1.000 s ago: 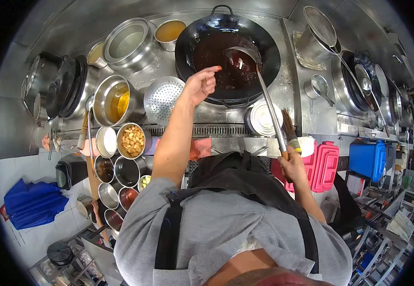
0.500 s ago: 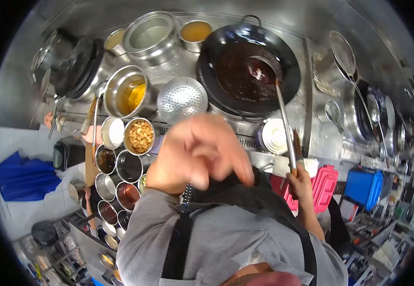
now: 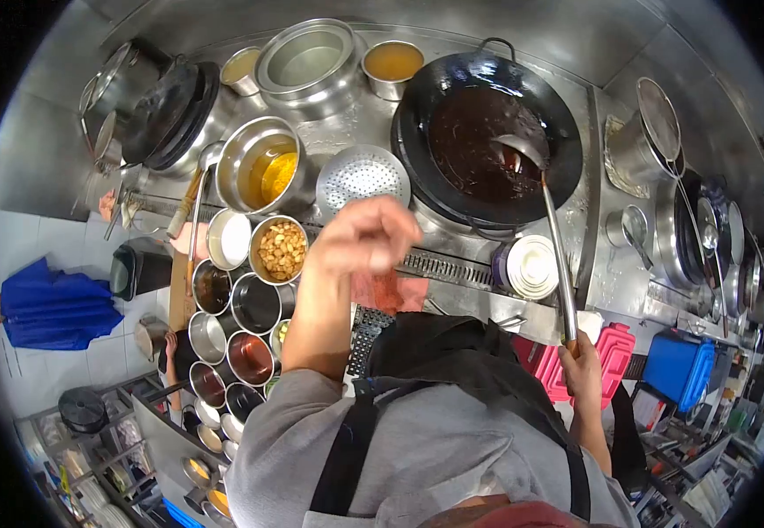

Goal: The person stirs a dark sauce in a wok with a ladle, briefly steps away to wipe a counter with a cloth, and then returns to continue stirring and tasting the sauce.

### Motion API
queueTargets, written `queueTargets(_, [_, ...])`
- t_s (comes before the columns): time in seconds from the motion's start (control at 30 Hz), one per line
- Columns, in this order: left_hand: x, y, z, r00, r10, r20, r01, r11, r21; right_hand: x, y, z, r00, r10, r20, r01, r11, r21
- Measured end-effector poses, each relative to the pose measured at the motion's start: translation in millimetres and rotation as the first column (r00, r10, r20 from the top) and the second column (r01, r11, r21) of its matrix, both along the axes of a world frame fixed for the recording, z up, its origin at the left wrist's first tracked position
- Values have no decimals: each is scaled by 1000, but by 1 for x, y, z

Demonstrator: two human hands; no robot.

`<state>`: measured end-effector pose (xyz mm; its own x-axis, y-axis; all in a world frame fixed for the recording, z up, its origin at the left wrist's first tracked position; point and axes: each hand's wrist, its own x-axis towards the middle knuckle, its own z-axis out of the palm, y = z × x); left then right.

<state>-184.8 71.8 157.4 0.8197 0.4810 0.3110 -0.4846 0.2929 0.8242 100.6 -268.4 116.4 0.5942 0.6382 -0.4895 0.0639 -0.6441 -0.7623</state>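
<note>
My right hand [image 3: 582, 359] is closed around the handle end of a long ladle [image 3: 556, 238]. Its bowl rests in dark reddish-brown liquid [image 3: 479, 132] inside a large black wok [image 3: 561, 110]. In mid-air over the front edge of the stove, my left hand [image 3: 366, 236] has loosely bent fingers with a gap between them, slightly blurred. I see nothing held in it. Just beyond it lies a round perforated strainer [image 3: 363, 176]. A metal pot of diced light-brown pieces [image 3: 282, 250] stands to its left.
Pots of yellow liquid [image 3: 269, 167], pale liquid [image 3: 307, 63] and orange liquid [image 3: 393, 63] sit along the stove. Several seasoning pots [image 3: 251, 354] crowd the left. White stacked lids [image 3: 532, 266] stand near the ladle shaft. At far left, another person's hand [image 3: 171, 341] shows.
My left hand has drawn up and back from low over my apron, its fingers more bent. My right hand keeps the ladle in the wok. The whole view has shifted slightly.
</note>
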Motion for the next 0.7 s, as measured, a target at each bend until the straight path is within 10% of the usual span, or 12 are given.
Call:
queueTargets(0.07, [7,15,-65,931,-111,-349,1,953,-303,5,-3,8,929,233,287,-189,967,-172])
queueTargets(0.1, [11,21,-110,712,-47,-701,-56,991,-123,5,-2,12,878,301,372,-226,946,-231])
queueTargets(0.13, [7,18,-158,386,359,-850,138,888,438,8,-1,9,875,299,381,-222,947,-232])
queueTargets(0.17, [2,13,-191,130,777,-616,484,492,724,10,-2,-1,843,325,429,-256,943,-211])
queueTargets(0.27, [5,12,-206,165,596,-786,18,795,607,13,16,-12,833,351,428,-254,930,-267])
queueTargets(0.53, [10,-3,-227,341,606,-719,5,763,646,27,112,-77,706,430,563,-409,896,-172])
queueTargets(0.7, [14,0,-191,432,324,-842,-87,944,319,52,142,-87,662,317,679,-315,940,-132])
